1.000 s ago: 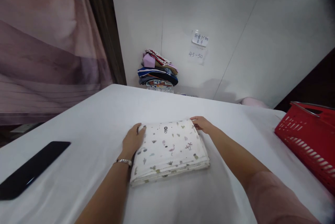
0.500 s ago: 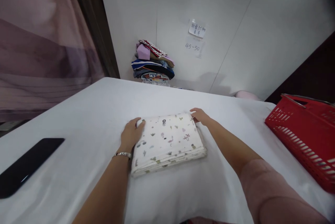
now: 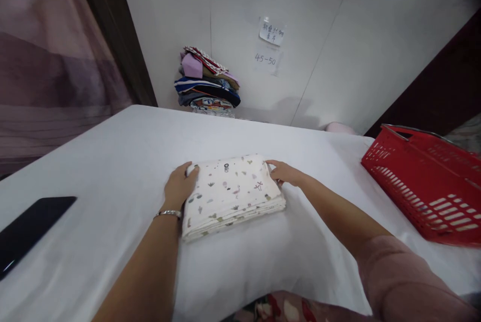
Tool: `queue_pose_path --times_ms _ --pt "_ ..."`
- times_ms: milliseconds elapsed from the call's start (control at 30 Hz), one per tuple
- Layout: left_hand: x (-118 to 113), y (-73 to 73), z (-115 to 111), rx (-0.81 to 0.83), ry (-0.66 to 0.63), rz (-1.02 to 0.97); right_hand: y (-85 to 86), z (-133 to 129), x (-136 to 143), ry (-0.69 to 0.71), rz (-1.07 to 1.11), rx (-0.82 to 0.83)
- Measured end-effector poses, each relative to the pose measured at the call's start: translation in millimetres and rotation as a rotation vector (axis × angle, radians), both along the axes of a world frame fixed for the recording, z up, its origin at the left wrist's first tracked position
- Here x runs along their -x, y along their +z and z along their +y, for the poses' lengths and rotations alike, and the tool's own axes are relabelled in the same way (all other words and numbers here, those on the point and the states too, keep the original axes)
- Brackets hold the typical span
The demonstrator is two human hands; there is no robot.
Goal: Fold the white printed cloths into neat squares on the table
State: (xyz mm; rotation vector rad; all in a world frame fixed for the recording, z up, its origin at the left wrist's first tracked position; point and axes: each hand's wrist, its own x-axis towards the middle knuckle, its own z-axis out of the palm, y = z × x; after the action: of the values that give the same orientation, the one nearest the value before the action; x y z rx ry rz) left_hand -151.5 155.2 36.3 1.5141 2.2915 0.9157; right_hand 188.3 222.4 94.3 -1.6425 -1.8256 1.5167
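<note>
A folded white cloth (image 3: 233,191) printed with small plants, a flamingo and other motifs lies flat on the white-covered table. Several layers show along its near edge. My left hand (image 3: 179,184) grips the cloth's left side, thumb on the top layer and fingers along the outer edge; a silver bracelet circles that wrist. At the far right corner, my right hand (image 3: 284,172) holds the right edge between its fingers, partly hiding it. The fingertips beneath the edge are hidden.
A black phone (image 3: 33,229) lies at the left. On the right stands a red perforated basket (image 3: 417,181) with a metal handle. Behind the table's far edge, a pile of folded fabrics (image 3: 208,86) rests by the wall, below handwritten paper signs (image 3: 271,33).
My view has shifted, so the table's things appear farther left and more of the basket shows. My right hand sits slightly nearer along the cloth's right edge; both hands stay on it.
</note>
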Motion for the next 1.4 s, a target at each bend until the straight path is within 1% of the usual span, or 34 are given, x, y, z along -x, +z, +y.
queue_pose_path --times_ms 133,200,333,467,600,700,767,900,1000,1100,1167,1233,1333,1400 --pt "1 -1.4 0 0.005 0.000 -0.001 -4.5 -13 -12 -0.110 0.060 0.003" --pt "1 -2.2 0 0.005 -0.003 0.003 -7.6 -17 -18 -0.136 0.077 0.023" --pt "2 -3.1 1 0.005 -0.002 0.009 -14.0 -23 -27 -0.160 0.098 0.020" --pt "2 -2.9 1 0.003 -0.003 0.005 -21.0 -27 -34 -0.150 0.116 0.036" --pt "1 -2.3 1 0.000 0.000 -0.001 -26.0 -32 -39 -0.190 0.136 -0.016" --pt "1 -2.3 1 -0.003 0.000 -0.014 -25.6 -37 -38 -0.206 0.115 -0.045" --pt "1 -2.4 1 -0.002 0.002 -0.020 -23.2 -41 -36 -0.213 0.099 -0.091" --pt "0 -2.2 0 0.004 0.000 -0.018 -19.5 -46 -30 -0.262 0.003 -0.298" --pt "0 -2.1 0 -0.007 -0.003 -0.012 -22.5 -46 -23 -0.173 -0.130 -0.411" --pt "1 -2.6 -1 -0.018 -0.008 -0.006 -26.9 -44 -16 -0.111 -0.255 -0.453" --pt "1 -3.2 -1 -0.016 -0.011 -0.014 -27.9 -44 -14 -0.127 -0.263 -0.461" --pt "2 -3.6 -1 -0.018 -0.011 -0.024 -27.9 -45 -16 -0.174 -0.214 -0.443" --pt "2 -4.2 0 -0.017 -0.008 -0.029 -29.5 -47 -23 -0.233 -0.138 -0.340" --pt "2 -4.5 0 -0.016 -0.009 -0.027 -32.0 -47 -26 -0.244 -0.110 -0.271"
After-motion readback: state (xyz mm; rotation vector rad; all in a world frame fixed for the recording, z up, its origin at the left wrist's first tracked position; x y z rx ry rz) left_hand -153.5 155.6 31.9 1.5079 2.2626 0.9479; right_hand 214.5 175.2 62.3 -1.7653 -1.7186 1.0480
